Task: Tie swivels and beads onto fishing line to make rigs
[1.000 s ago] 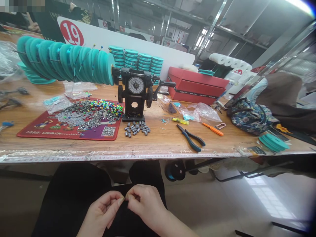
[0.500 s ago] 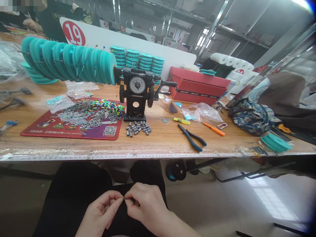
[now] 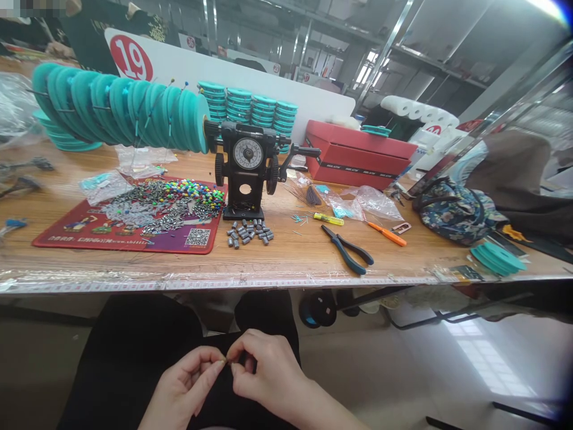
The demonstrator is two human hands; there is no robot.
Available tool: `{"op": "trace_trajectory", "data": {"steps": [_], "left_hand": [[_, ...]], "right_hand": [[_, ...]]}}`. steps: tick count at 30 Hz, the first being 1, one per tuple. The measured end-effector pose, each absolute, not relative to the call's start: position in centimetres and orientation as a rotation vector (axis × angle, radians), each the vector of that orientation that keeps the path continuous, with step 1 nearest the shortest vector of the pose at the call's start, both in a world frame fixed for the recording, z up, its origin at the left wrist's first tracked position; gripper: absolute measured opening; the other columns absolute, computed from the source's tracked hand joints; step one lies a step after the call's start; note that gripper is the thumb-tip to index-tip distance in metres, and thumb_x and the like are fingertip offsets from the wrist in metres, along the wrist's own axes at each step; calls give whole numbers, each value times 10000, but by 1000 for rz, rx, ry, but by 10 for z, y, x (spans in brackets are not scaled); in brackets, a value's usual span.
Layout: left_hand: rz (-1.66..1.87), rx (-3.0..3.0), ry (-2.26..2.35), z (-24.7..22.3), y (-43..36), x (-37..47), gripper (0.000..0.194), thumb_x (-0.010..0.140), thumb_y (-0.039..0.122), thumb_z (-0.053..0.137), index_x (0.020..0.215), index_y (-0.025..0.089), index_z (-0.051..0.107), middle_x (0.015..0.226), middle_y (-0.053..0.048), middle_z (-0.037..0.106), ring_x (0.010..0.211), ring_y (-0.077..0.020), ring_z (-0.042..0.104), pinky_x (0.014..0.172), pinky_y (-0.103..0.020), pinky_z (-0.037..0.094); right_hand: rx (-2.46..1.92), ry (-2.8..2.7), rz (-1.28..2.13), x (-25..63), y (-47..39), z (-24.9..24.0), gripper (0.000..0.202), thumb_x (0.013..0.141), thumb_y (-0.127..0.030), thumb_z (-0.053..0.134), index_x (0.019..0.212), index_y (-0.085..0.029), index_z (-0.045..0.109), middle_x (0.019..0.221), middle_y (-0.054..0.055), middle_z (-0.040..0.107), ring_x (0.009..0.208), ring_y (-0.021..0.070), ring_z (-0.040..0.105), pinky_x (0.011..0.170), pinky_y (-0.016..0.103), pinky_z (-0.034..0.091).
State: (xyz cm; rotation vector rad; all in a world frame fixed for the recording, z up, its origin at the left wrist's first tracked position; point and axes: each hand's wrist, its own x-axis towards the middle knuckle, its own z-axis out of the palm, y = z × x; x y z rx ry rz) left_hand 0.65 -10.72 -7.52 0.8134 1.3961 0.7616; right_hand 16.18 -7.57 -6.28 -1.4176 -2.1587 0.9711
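Over my lap, in front of the table edge, my left hand (image 3: 190, 382) and my right hand (image 3: 266, 370) meet fingertip to fingertip. Each has thumb and forefinger pinched together. Whatever sits between the fingertips is too small to make out. On the table beyond stands a black hand-crank winder (image 3: 244, 170) with a round dial, its shaft carrying a row of teal foam spools (image 3: 120, 107). Small grey metal cylinders (image 3: 246, 234) lie at its foot. A red mat (image 3: 120, 239) to the left bears heaps of coloured beads (image 3: 192, 194) and small metal fittings (image 3: 168, 218).
Pliers (image 3: 347, 249), a yellow tube (image 3: 328, 219) and an orange-handled tool (image 3: 387, 234) lie right of the winder. Behind are stacked teal spools (image 3: 239, 107) and a red box (image 3: 358, 158). A floral bag (image 3: 459, 212) and more teal spools (image 3: 498, 258) sit at far right.
Both hands stay pinched together at nearly the same spot; the right fingers have shifted slightly. The whole view has moved a little, and the things on the table lie as before.
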Motion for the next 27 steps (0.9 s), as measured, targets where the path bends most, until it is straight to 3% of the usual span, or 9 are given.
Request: {"op": "trace_trajectory", "data": {"steps": [11,15,21,27], "left_hand": [[752,851,1393,-75,-108,6,342,679,496,605,758,164,573,551,58,413,451,-57,293,398,-161,257],[726,938,1435,-73,-108,5,296,695,467,594,763,179,604,566,39,473,459,-74,337,387,-162,278],[628,1295,1355,-75,-107,0,254,795,421,494,817,216,641,700,-5,613,672,-154,567,626,-178,434],[610,1271,1261,-70,-105,2,273,804,417,473,766,210,648,718,-19,615,714,-176,569,672,-200,438]], "right_hand": [[-1286,-2316,631,161,-73,-68,67,633,-171,516,658,-207,566,583,-62,574,541,82,511,519,200,302],[-1240,-2334,535,162,-73,-71,60,618,-170,500,632,-203,549,571,-62,571,526,88,496,498,213,283],[-1171,-2429,315,162,-73,-78,57,563,-138,456,558,-180,495,504,-37,536,463,103,454,452,246,248],[-1030,-2552,173,165,-74,-80,35,542,-154,426,518,-173,410,477,-21,487,433,112,387,430,262,222]]}}
